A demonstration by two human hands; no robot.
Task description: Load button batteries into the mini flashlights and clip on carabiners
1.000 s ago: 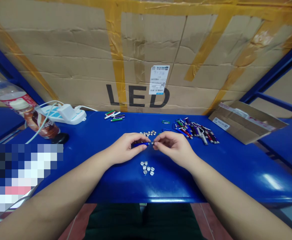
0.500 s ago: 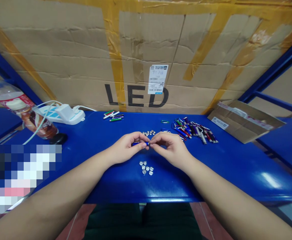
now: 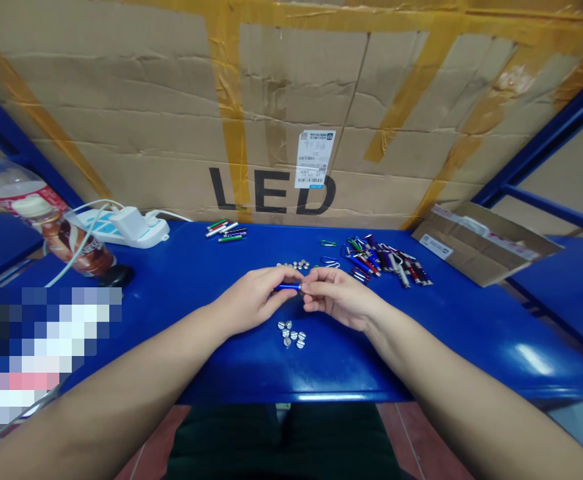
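- A slim blue metal tube [image 3: 287, 287] is held between the two hands, above the middle of the bench [image 3: 211, 377], lying nearly level from left to right.
- The left hand [image 3: 251, 300] grips the tube's body, the thumb on the near side and the fingers over the far side.
- The right hand [image 3: 344, 297] has its grip closed at the tube's silver right-hand end, thumb and forefinger pinched there with the other fingers curled; whether a separate small part sits between those fingertips is too small to tell.
- On the near side of the hands, a loose cluster of slotted silver discs [image 3: 294, 335] lies on the bench.
- Just beyond the hands are small round silver pieces [image 3: 304, 265], partly hidden by the left hand's fingers.
- Farther back and to the right lie a green carabiner clip [image 3: 328, 243] and a blue carabiner clip [image 3: 330, 261], beside a heap of mini flashlights [image 3: 402, 272] in blue, red, purple and silver.
- Near the back edge, left of centre, is a small group of green, white and dark tubes [image 3: 232, 237].
- At the far left stand a white power strip [image 3: 156, 235] and a brown drink bottle [image 3: 78, 245], with a larger clear bottle behind it.
- An open cardboard box [image 3: 481, 248] sits at the right, and a big taped carton [image 3: 171, 120] marked "LED" rises behind everything.
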